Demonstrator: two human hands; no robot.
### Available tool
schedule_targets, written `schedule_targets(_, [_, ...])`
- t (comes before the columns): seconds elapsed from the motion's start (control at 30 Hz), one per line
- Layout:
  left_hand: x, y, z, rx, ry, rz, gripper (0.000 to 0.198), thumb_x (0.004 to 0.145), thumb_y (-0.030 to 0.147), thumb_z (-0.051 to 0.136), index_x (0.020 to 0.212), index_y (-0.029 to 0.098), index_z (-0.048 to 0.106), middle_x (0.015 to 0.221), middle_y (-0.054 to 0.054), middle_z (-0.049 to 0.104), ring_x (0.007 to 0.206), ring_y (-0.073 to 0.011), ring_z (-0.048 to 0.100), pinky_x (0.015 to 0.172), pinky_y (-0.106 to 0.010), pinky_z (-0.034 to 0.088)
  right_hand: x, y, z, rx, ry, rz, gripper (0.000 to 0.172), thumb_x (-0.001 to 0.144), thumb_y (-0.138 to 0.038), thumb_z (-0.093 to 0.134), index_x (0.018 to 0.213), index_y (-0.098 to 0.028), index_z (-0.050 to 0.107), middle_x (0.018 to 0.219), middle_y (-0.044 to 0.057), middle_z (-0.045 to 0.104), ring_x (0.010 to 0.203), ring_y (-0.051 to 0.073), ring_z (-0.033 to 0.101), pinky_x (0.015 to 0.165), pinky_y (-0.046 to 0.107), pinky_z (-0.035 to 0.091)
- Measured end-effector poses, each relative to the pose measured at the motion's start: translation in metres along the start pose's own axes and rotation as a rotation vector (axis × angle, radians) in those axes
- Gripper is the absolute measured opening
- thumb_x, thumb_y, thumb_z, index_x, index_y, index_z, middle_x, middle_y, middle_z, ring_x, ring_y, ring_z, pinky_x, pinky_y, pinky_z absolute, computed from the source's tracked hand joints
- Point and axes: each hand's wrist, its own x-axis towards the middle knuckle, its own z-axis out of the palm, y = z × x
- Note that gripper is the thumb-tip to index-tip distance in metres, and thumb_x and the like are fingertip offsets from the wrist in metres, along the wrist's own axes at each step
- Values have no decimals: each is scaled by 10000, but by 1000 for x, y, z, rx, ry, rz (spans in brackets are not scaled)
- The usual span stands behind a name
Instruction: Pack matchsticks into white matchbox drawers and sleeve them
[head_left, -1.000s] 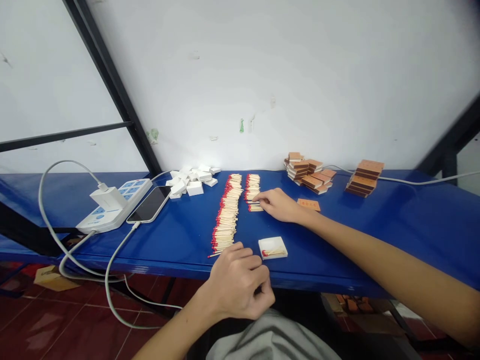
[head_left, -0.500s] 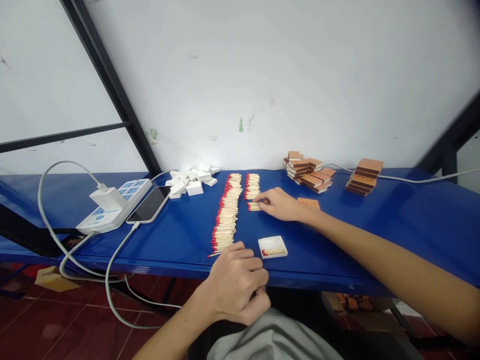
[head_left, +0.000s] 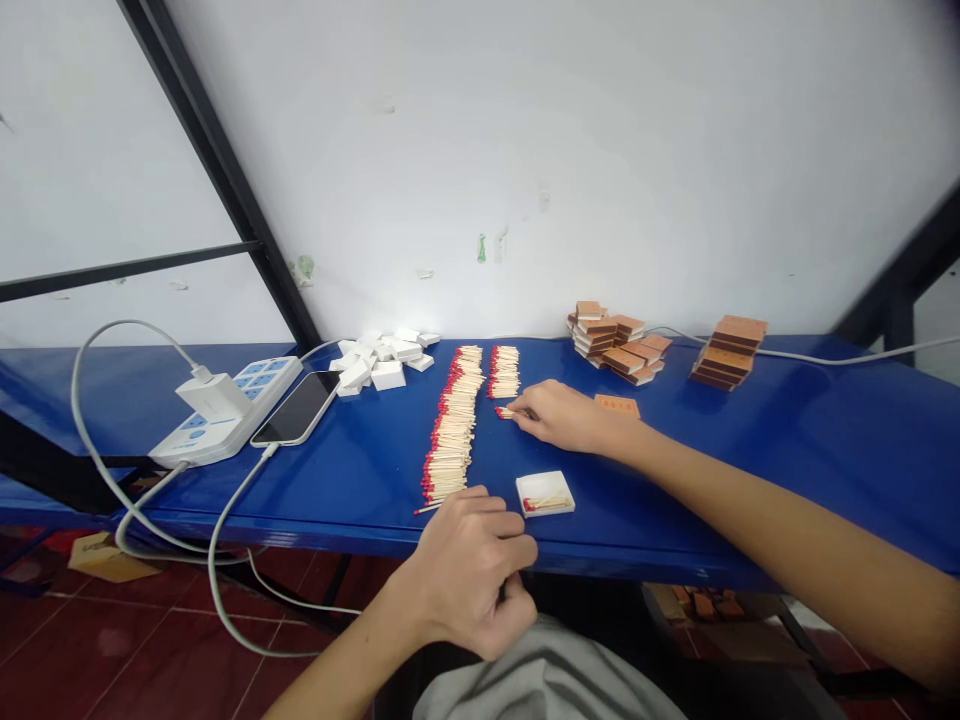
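Note:
My right hand (head_left: 559, 415) is closed in a pinch over a few red-tipped matches (head_left: 504, 412) lying on the blue table. Their heads poke out left of the fingertips; the rest is hidden by the fingers. Just beyond is a short row of matches (head_left: 504, 372), and to its left runs a longer row of matches (head_left: 454, 425). My left hand (head_left: 480, 570) rests as a loose fist at the table's front edge, with nothing visible in it. Between the hands sits an open white matchbox tray (head_left: 546, 495) with several matches inside.
White trays (head_left: 386, 358) are heaped at the back left, beside a phone (head_left: 296, 408) and a power strip (head_left: 225, 410) with cables. Orange-brown matchbox sleeves (head_left: 619, 342) are piled at the back right, near another stack (head_left: 730, 352). One flat orange sleeve (head_left: 619, 406) lies behind my right wrist.
My right hand has shifted slightly down and toward the near side, its fingers now covering more of the small group of matches. My left hand has barely moved.

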Motion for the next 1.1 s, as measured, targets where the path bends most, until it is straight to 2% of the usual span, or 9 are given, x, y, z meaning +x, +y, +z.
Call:
schedule_targets(0.13, [2,0,3,70,52,53,184,598,166,500,554,184,322,508,29,347,531,-136,197,536,-315,165,-6,-4,-3,-143,33,-13,341,996,-312,440,849,-172,715,799,71,652,695,158,544,603,277,276])
schedule_targets(0.27, [2,-2,4,88,61,106,186,653,153,515,549,184,364,501,33,369,524,-134,206,538,-317,170,-10,0,-4,-116,29,-63,322,998,-333,460,987,-193,750,945,94,662,825,185,595,681,274,361])
schedule_targets(0.4, [2,-2,2,73,44,97,158,653,158,476,547,185,361,504,26,379,520,-137,214,542,-320,174,-12,4,-9,-82,0,-122,263,970,-302,530,1008,-177,758,991,106,680,922,210,617,808,303,411])
schedule_targets(0.53, [2,-1,1,52,18,92,147,645,161,458,550,187,349,506,20,376,515,-137,217,545,-327,169,-14,-1,-20,-14,-86,-82,228,937,-310,595,912,-171,774,907,91,725,828,194,643,797,309,427])
schedule_targets(0.77, [2,-2,-1,11,-64,77,131,603,166,462,564,190,339,525,14,377,518,-140,213,555,-329,183,-20,-7,-33,84,-169,-45,248,894,-371,629,860,-167,767,784,75,738,639,158,617,596,262,406])
schedule_targets(0.93, [1,-3,-2,-6,-72,66,160,582,167,465,570,188,307,526,14,368,523,-142,199,555,-325,174,-24,-4,-37,178,-239,-122,188,861,-316,631,836,-161,735,766,42,726,626,129,603,574,228,403])
schedule_targets(1.1, [0,-1,-1,3,-51,51,166,543,184,472,592,192,314,538,15,370,528,-140,225,544,-322,156,-25,-2,-37,171,-263,-110,120,812,-267,634,781,-166,693,713,13,694,591,110,568,538,216,380])
